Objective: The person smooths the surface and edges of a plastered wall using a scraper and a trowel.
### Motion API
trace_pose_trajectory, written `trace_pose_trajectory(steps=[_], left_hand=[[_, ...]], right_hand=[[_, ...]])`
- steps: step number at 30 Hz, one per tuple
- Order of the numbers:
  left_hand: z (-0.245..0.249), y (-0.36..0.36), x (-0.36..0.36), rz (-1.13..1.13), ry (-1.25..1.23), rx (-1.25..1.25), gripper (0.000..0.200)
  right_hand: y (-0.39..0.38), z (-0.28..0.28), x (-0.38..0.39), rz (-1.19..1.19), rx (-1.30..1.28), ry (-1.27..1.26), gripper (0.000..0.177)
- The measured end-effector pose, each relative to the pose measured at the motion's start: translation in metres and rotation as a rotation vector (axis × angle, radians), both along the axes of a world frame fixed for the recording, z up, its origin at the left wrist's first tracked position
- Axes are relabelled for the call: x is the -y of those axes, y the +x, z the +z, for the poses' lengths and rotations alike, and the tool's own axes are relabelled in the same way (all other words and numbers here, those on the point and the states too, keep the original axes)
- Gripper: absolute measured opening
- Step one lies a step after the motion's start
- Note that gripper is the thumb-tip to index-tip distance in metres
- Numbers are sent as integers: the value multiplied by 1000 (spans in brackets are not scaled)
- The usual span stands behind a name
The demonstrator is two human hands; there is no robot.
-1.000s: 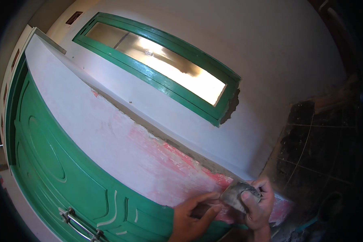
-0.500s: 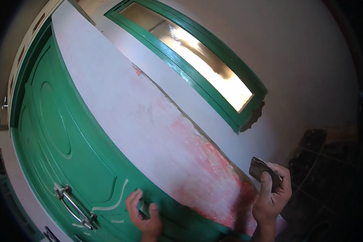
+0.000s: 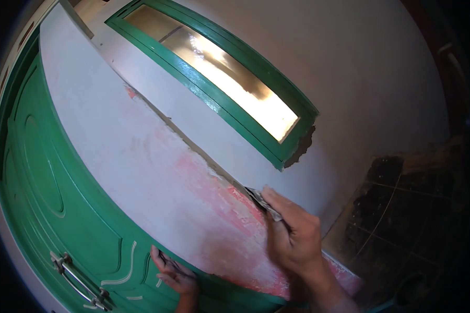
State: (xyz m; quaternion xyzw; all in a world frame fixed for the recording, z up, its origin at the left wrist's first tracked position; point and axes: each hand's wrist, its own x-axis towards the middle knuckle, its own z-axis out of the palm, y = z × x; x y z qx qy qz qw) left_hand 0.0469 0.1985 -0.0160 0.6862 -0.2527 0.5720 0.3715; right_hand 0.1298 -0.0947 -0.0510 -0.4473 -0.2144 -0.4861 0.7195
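Note:
My right hand (image 3: 297, 235) grips a folded piece of sandpaper (image 3: 267, 205) between thumb and fingers. Its front end meets the corner edge of the white wall strip (image 3: 120, 151), right where worn red and pink patches (image 3: 206, 182) show through. Lower down, my left hand (image 3: 176, 275) is open and holds nothing, fingers partly spread. It is in front of the green door (image 3: 89, 208), close to the lower edge of the wall strip.
A metal pull handle (image 3: 77, 284) sticks out from the door at lower left. Above the wall edge is a green-framed window (image 3: 209, 107), with broken plaster (image 3: 302, 148) at its lower corner. Dark tiles (image 3: 402, 214) lie at the right.
My right hand has brought the sandpaper left and up onto the wall edge. The left hand has turned and shifted slightly. The whole view has swung, moving door and window leftward.

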Motion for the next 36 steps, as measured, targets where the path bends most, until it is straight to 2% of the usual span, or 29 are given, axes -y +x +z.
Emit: trace_pose_trajectory(steps=[3,9,12,13,18,21,27,31,36], left_hand=[[-12,6,6,-13,-64,-13,105],[-17,8,7,13,3,-17,105],[-16,5,11,167,54,-49,104],[-17,5,13,158,23,-38,102],[-24,12,18,78,-106,-7,91],[-29,12,5,258,-32,14,85],[-27,17,21,82,-61,41,82],[-29,16,8,261,12,75,81],[-31,13,-8,532,122,124,83]], right_hand=[[-1,3,1,20,9,-54,45],[-1,-11,21,21,63,-213,48],[5,-13,31,19,91,-269,49],[5,-13,31,14,100,-282,49],[11,-1,12,87,140,-146,51],[14,16,13,52,165,-162,52],[7,-8,24,27,176,-208,51],[7,-16,23,5,187,-221,50],[13,10,17,3,205,-176,49]])
